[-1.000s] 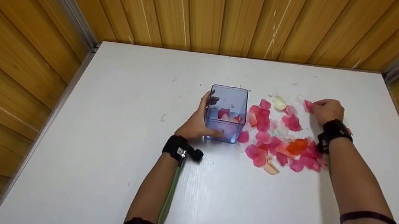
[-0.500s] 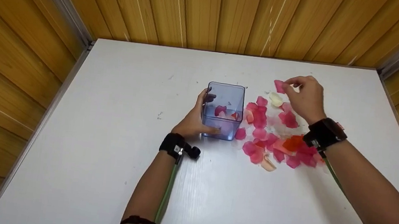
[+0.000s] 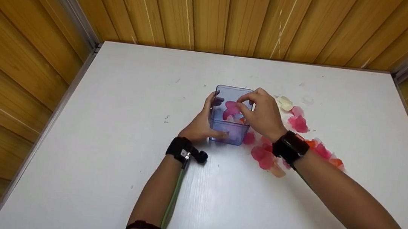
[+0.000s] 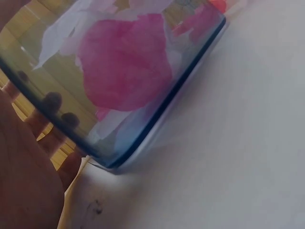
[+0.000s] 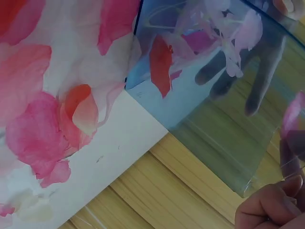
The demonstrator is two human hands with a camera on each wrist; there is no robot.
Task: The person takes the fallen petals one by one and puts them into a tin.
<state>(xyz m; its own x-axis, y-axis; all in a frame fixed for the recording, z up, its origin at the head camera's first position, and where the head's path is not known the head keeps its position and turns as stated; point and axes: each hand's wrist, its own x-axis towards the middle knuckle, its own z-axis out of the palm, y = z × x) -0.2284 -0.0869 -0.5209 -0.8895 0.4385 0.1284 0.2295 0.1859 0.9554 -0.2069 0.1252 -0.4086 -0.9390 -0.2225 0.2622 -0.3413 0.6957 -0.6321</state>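
My left hand (image 3: 199, 127) grips a clear blue plastic box (image 3: 238, 135) from its left side, thumb on the near wall and fingers behind. Through the wall in the left wrist view, a large pink petal (image 4: 126, 64) shows among paler ones. An orange-red petal (image 5: 161, 64) also lies inside, as the right wrist view shows. Over the box's mouth, my right hand (image 3: 264, 115) pinches a pink petal (image 3: 232, 106) between thumb and forefinger. That held petal (image 5: 291, 114) is cut off by the right wrist view's edge.
Loose pink petals (image 3: 262, 156) lie on the white table (image 3: 109, 150) right of the box, partly hidden by my right forearm. Farther back are a pale yellow petal (image 3: 284, 103) and more pink ones (image 3: 298, 123). Wood-patterned panels (image 3: 206, 16) wall the back and sides.
My right hand has carried the pinched pink petal left from the table's right side to above the box. My left hand keeps its grip on the box in about the same spot.
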